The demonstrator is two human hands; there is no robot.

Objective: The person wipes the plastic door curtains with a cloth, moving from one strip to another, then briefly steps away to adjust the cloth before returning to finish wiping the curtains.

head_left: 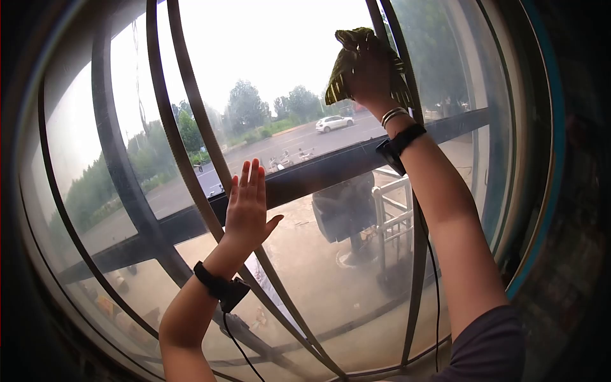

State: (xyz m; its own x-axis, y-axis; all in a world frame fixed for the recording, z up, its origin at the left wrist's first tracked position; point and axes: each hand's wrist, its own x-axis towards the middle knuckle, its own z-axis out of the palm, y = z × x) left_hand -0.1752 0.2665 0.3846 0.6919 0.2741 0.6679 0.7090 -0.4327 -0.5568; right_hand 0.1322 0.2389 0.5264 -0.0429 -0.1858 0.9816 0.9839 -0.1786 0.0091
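My right hand [370, 75] is raised high at the upper right, pressing a dark green and yellow striped cloth [344, 67] to the window glass [280, 38]. The cloth is bunched under the fingers, and its lower edge hangs loose on the left. Lower down, my left hand [247, 207] lies flat with its fingers stretched upward, beside the dark window frame bars [200, 121]. Nothing is in it. Each wrist wears a black strap with a small device and a cable.
Dark upright bars and a crossbar [318, 177] divide the window. Through the hazy glass show a white car [335, 123] on a road, trees [245, 108], a white metal rack [391, 207] and a dark bulky object [344, 207]. A blue edge [552, 159] runs down the right side.
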